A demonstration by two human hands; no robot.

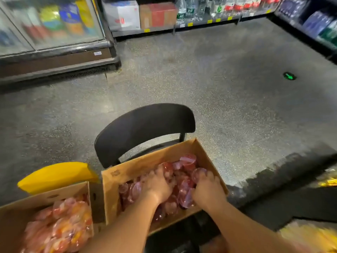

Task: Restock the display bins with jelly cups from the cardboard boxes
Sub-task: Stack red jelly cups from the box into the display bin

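Observation:
An open cardboard box [145, 164] sits on a black chair [144, 125] and holds several red-purple jelly cups [187, 159]. Both my hands are down inside it. My left hand [157, 185] has its fingers curled around cups in the middle of the pile. My right hand [207, 189] grips cups near the box's right wall. A second cardboard box [45, 197] at lower left holds several orange-pink jelly cups [62, 225]. The picture is blurred by motion, so single cups in my grasp are hard to tell apart.
A yellow chair back [56, 175] rises behind the left box. A glass-door cooler [52, 28] stands at upper left, and drink shelves [200, 17] line the far wall and the right. Speckled floor [228, 88] lies ahead. Yellow goods [313, 236] show at lower right.

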